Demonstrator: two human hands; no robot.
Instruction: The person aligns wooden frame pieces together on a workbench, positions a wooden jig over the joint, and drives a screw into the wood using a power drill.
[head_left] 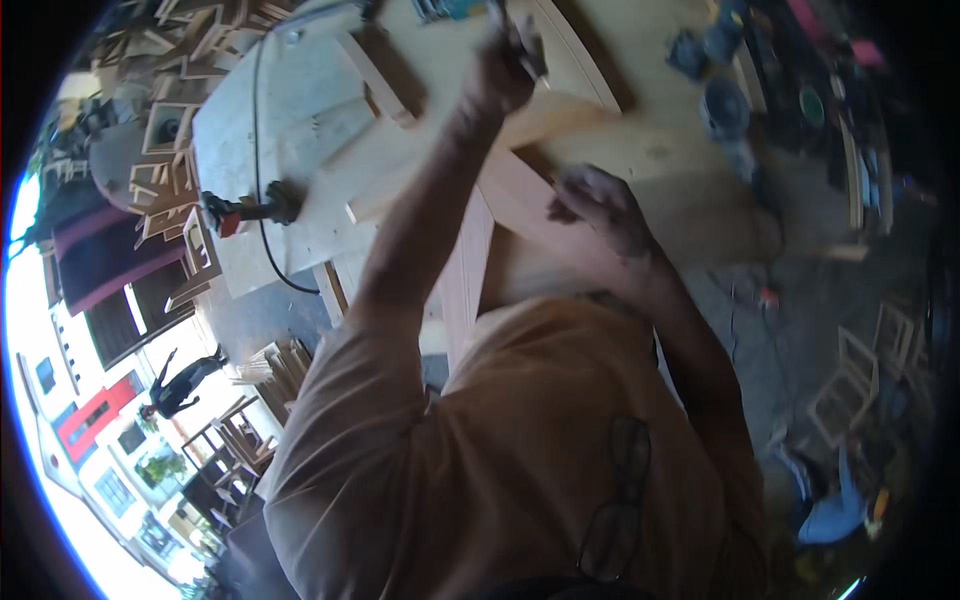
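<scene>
My left hand (pixel 500 78) reaches to the far side of the worktable, its fingers closed around something pale and thin that blur hides. Under and beside it lies a pale wooden board (pixel 560 115). My right hand (pixel 605 205) hovers over a reddish wooden board (pixel 525 205), fingers curled inward; whatever they hold, if anything, is hidden. Another reddish board (pixel 465 285) runs from there toward my body, meeting the first at an angle. A long wooden strip (pixel 580 55) lies beyond, right of my left hand. A teal tool (pixel 450 9) is partly cut off at the top edge.
A black-and-red power tool (pixel 250 208) rests on the table's left part, near a black cable (pixel 258 120). A short wood block (pixel 376 80) lies farther back. Blue-grey tools (pixel 724 108) stand at right. Chair frames (pixel 165 190) crowd the left; a person (pixel 185 385) is in the background.
</scene>
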